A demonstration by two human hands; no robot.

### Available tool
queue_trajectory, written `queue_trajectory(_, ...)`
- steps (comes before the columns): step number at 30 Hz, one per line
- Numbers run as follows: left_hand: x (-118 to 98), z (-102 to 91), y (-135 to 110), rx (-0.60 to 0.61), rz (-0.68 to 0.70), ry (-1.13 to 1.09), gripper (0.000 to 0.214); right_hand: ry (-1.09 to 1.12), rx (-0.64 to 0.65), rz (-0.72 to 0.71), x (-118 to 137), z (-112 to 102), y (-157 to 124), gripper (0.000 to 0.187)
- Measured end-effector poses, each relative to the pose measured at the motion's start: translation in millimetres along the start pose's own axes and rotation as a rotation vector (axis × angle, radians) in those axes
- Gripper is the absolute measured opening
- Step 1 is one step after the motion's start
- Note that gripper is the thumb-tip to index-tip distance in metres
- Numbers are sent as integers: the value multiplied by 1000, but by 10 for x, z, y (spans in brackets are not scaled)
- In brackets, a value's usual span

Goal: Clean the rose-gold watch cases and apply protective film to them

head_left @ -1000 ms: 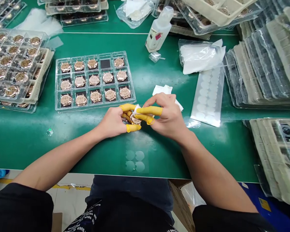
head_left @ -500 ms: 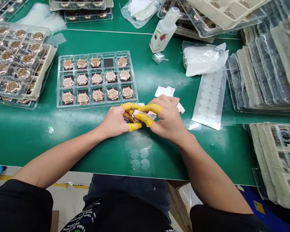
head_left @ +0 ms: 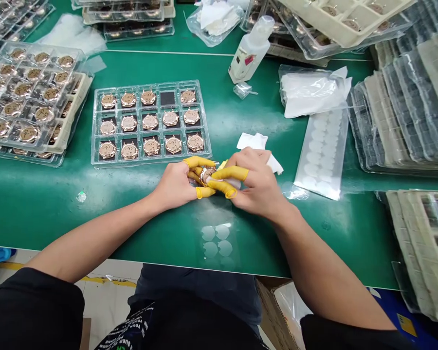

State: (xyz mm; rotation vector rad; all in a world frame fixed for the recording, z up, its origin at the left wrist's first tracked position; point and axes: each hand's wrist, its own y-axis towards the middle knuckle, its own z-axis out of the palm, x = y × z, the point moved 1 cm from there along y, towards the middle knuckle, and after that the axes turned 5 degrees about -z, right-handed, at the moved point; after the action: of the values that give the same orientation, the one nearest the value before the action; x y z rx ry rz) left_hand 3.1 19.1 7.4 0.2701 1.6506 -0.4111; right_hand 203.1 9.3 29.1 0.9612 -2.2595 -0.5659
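Note:
In yellow finger cots, my left hand (head_left: 180, 183) is closed around a rose-gold watch case (head_left: 206, 174), its round back partly showing. My right hand (head_left: 253, 181), also in yellow finger cots, pinches a white wipe (head_left: 234, 183) against the case. Fingers hide much of both. Beyond my left hand lies a clear tray (head_left: 209, 146) of rose-gold watch cases, with one pocket showing only a black square. Below the hands a clear sheet with round films (head_left: 216, 241) lies on the green table.
A stack of filled trays (head_left: 29, 109) stands left. A plastic bottle (head_left: 250, 51), a packet of white wipes (head_left: 314, 92) and a strip of round stickers (head_left: 321, 153) are beyond my right hand. Stacked trays (head_left: 405, 107) line the right side. A folded white cloth (head_left: 253, 141) lies nearby.
The white wipe has shifted off part of the watch case, so more of its round back shows. My right fingers have moved slightly; the whole view has shifted a little.

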Motion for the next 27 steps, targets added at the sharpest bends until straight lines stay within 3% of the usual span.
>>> queue_trajectory(4, -5, -1, -10, -8, -4, 28, 52, -58, -78, 52, -14, 5, 12, 9)
queue_trajectory(9, 6, 11, -20, 0, -4, 7, 53, 50, 7, -10, -23, -5, 19, 6)
queue_trajectory(13, 15, 20, -15, -18, 4, -8, 53, -28, -101, 60, -61, 8, 22, 3)
queue_trajectory(17, 25, 19, -13, -39, 17, -20, 55, 78, -33, -32, -92, 44, 10, 4)
queue_trajectory(21, 38, 9, -12, -28, 18, -29, 53, 20, -126, 80, -111, 76, 15, 4)
queue_trajectory(25, 43, -1, -18, -46, 30, 23, 53, 150, -43, 13, -107, 101, 24, 7)
queue_trajectory(27, 50, 2, -20, -25, 11, 5, 54, 147, -58, 47, -116, 105, 25, 10)
